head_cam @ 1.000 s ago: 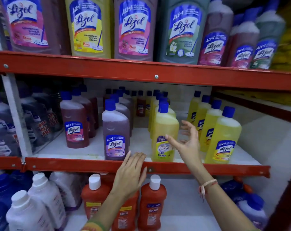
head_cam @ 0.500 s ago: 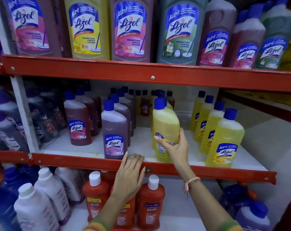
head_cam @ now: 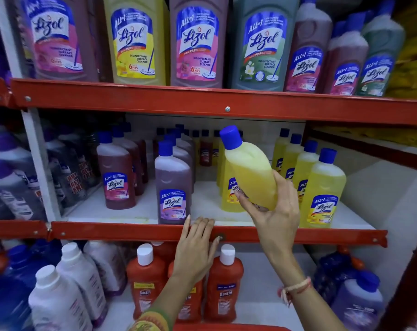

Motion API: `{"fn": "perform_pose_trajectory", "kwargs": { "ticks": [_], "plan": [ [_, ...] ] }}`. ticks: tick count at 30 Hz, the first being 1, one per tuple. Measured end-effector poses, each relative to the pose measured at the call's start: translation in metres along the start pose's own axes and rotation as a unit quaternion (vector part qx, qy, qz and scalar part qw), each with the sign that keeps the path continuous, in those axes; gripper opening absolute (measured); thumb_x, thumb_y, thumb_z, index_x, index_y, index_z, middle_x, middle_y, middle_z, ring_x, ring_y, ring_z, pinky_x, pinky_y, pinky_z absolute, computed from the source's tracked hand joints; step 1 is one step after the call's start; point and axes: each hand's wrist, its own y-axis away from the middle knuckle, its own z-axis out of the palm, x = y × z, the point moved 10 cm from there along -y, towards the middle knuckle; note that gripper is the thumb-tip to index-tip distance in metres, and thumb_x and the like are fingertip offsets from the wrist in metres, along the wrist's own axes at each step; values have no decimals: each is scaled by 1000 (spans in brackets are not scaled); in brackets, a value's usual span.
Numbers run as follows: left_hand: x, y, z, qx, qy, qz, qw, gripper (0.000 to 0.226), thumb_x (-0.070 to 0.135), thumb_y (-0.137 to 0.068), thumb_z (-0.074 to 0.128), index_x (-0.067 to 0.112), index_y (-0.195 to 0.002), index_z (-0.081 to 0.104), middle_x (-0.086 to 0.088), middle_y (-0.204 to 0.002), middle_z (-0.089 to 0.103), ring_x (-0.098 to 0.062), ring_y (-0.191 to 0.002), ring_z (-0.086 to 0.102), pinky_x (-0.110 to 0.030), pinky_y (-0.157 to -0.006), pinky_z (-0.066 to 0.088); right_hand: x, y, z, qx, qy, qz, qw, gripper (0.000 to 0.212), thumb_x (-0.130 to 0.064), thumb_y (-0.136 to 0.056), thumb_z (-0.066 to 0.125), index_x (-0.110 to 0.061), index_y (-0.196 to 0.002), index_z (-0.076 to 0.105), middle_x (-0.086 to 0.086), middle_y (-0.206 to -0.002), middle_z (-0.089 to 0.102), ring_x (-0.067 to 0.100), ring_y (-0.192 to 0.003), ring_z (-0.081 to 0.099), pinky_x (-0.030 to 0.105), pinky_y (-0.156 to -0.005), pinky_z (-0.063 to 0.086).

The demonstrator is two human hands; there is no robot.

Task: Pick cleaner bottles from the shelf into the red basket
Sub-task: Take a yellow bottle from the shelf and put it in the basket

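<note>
My right hand [head_cam: 273,211] grips a yellow cleaner bottle [head_cam: 249,168] with a blue cap, lifted off the middle shelf [head_cam: 131,231] and tilted to the left. My left hand [head_cam: 195,249] lies flat with fingers apart on the shelf's red front rail, holding nothing. More yellow bottles [head_cam: 322,189] stand in a row to the right, and another stands just behind the lifted one. A purple Lizol bottle [head_cam: 172,187] stands at the shelf front, just above my left hand. A strip of the red basket [head_cam: 226,328] shows at the bottom edge.
Large Lizol bottles [head_cam: 195,41] fill the top shelf. A maroon bottle [head_cam: 116,177] stands left on the middle shelf. Orange Bactin bottles [head_cam: 224,283] and white bottles [head_cam: 59,302] fill the bottom shelf. A white upright [head_cam: 39,163] divides the left bay.
My right hand reached to the front yellow bottle, closed around it, and has lifted it off the shelf, tilting it left. My left hand stayed on the red rail.
</note>
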Motion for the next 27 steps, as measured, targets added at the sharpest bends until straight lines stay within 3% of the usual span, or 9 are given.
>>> {"fn": "perform_pose_trajectory", "kwargs": {
  "ticks": [2,5,10,13,18,21,23,25,27],
  "plan": [
    [0,0,-1,-2,1,2,1000,42,40,-96,40,14,-129,48,-4,-125,61,-21,-122,50,-43,-114,18,5,-1,3,-43,-124,56,990,66,-51,-64,81,-31,-119,50,-4,-109,60,17,-102,58,44,-70,59],
    [-1,0,-1,-6,0,0,1000,43,41,-96,37,15,-128,49,-3,-125,61,-20,-122,50,-44,-114,18,-1,0,16,-147,-313,134,929,61,-35,-58,89,-42,-108,54,-12,-101,70,12,-96,69,27,-71,60],
    [-1,1,3,-29,-10,12,999,53,41,-97,17,13,-129,49,-6,-124,60,-23,-122,50,-46,-112,22,-12,24,46,-342,-485,239,769,81,-43,-39,94,-20,-109,59,3,-93,78,19,-82,74,28,-67,59],
    [-3,2,11,-70,-26,13,997,70,47,-95,-1,13,-132,47,-7,-129,58,-24,-126,48,-47,-111,20,-17,41,51,-388,-517,263,716,88,-44,-39,94,-9,-110,58,7,-92,77,21,-80,74,31,-69,60],
    [-6,6,21,-103,-26,21,994,60,50,-96,16,17,-143,34,-6,-147,43,-22,-139,32,-41,-115,8,-20,46,47,-399,-496,248,730,76,-42,-44,93,-10,-106,64,7,-93,77,21,-81,73,32,-70,60],
    [-6,-1,4,-101,135,-17,986,56,56,-94,26,30,-143,32,3,-151,37,-11,-141,24,-37,-119,8,-14,49,42,-390,-454,252,761,75,-35,-42,95,-9,-106,64,9,-94,77,23,-83,73,32,-71,59],
    [-4,-5,-30,-66,333,-93,936,54,64,-91,18,43,-134,42,9,-149,40,-7,-138,31,-43,-117,23,-6,54,39,-381,-427,256,779,72,-22,-44,94,-8,-108,63,9,-96,77,24,-87,73,31,-71,58],
    [-1,-3,-65,-1,446,-150,882,48,72,-87,15,59,-118,50,18,-147,38,-4,-137,31,-45,-113,31,3,62,37,-367,-409,263,793,65,-11,-48,88,-12,-109,63,8,-98,77,22,-90,73,29,-71,58],
    [10,2,-95,41,491,-141,859,59,73,-87,14,47,-118,57,20,-146,39,-1,-138,28,-43,-113,29,13,75,37,-355,-388,276,805,70,-8,-50,87,-15,-114,61,7,-104,76,22,-97,71,30,-75,58]
  ]
}}
